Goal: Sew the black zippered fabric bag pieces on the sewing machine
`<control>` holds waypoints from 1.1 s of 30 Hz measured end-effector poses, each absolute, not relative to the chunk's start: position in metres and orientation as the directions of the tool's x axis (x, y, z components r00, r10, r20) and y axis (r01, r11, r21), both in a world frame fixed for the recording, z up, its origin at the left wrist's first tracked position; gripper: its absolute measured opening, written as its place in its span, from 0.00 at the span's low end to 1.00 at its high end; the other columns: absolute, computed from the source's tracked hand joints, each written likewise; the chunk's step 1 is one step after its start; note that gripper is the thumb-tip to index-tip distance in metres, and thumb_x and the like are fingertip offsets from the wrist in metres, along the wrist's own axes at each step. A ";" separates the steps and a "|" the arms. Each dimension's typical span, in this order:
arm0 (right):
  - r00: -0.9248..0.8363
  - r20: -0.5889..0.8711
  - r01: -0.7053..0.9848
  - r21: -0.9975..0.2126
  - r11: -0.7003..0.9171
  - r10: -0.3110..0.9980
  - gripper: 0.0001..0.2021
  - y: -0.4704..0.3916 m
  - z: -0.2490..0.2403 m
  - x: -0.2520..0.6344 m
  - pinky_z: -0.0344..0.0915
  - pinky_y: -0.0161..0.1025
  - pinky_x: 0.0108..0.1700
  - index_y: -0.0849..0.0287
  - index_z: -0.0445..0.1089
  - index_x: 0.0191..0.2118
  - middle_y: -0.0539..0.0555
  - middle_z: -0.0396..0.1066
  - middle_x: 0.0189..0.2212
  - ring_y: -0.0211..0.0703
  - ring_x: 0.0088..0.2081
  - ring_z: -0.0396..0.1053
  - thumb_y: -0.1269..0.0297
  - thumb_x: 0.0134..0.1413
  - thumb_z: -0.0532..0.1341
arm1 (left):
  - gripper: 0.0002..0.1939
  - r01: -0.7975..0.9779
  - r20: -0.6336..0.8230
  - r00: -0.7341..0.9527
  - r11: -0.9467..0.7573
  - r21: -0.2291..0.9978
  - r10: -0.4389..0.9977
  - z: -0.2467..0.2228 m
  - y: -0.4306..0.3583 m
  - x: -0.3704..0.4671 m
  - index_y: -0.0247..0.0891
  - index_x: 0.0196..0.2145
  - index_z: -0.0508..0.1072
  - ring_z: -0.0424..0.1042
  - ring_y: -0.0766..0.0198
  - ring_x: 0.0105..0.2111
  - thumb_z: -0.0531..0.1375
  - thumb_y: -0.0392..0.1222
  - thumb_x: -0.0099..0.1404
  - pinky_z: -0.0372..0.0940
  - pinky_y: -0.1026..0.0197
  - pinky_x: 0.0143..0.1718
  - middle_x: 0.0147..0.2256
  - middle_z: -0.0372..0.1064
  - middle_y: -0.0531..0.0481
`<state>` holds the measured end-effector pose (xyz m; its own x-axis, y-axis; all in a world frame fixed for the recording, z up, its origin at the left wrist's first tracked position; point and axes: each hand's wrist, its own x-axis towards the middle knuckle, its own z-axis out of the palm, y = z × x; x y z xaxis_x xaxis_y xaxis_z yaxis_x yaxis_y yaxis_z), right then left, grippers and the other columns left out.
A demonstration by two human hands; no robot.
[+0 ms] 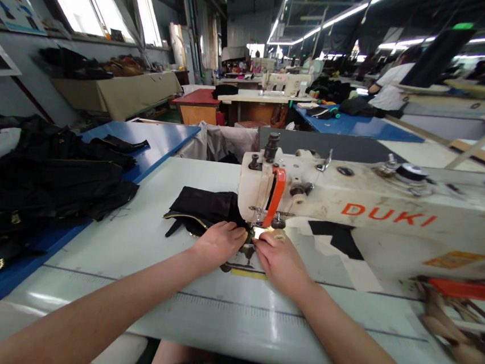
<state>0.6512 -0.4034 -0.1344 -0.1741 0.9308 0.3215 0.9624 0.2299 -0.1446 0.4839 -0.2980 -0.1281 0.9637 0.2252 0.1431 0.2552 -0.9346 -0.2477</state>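
A black fabric piece with a gold zipper (210, 204) lies on the sewing machine's bed, left of the needle, its right end running under the machine head (253, 186). My left hand (222, 243) presses on its near right edge, thumb and fingers closed together close to the presser foot. On the other side of the needle, my right hand (280, 260) has its fingers bent and drawn together, fingertips almost meeting the left ones. What the right fingertips pinch is hidden by the hand. A small lamp glow lights the needle area.
On the blue table (152, 139) at left lies a heap of black zippered pieces (42, 168). White and black scraps (339, 243) rest under the machine arm (386, 201). Farther back stand another sewing machine (284, 83) and a person in a white top (391, 82).
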 end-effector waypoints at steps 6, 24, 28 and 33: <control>-0.175 0.329 0.963 -0.138 0.231 0.928 0.09 -0.404 -0.134 0.651 0.56 0.43 0.40 0.59 0.69 0.34 0.56 0.67 0.35 0.45 0.37 0.62 0.71 0.60 0.52 | 0.11 0.271 0.123 0.961 -0.934 -0.231 0.249 -0.124 -0.299 0.485 0.33 0.46 0.67 0.66 0.57 0.39 0.50 0.33 0.68 0.61 0.56 0.38 0.41 0.69 0.45; -0.128 0.363 0.961 -0.185 0.206 0.923 0.08 -0.407 -0.135 0.652 0.57 0.44 0.46 0.60 0.70 0.36 0.56 0.68 0.35 0.47 0.41 0.61 0.71 0.59 0.53 | 0.10 0.294 0.142 0.952 -0.936 -0.191 0.270 -0.130 -0.283 0.496 0.33 0.44 0.69 0.66 0.55 0.42 0.52 0.33 0.67 0.62 0.55 0.42 0.41 0.69 0.44; -0.118 0.380 0.956 -0.206 0.208 0.917 0.08 -0.408 -0.137 0.653 0.58 0.45 0.47 0.60 0.71 0.38 0.57 0.69 0.36 0.48 0.42 0.61 0.71 0.59 0.54 | 0.09 0.307 0.136 0.949 -0.934 -0.185 0.285 -0.130 -0.284 0.496 0.34 0.43 0.69 0.66 0.55 0.42 0.52 0.33 0.67 0.62 0.55 0.42 0.41 0.69 0.44; -0.120 0.393 0.955 -0.205 0.214 0.912 0.09 -0.410 -0.138 0.653 0.59 0.45 0.46 0.60 0.71 0.39 0.58 0.69 0.36 0.49 0.43 0.61 0.72 0.58 0.54 | 0.09 0.309 0.136 0.948 -0.931 -0.193 0.286 -0.131 -0.285 0.496 0.33 0.43 0.69 0.66 0.56 0.42 0.52 0.33 0.67 0.61 0.55 0.42 0.40 0.69 0.43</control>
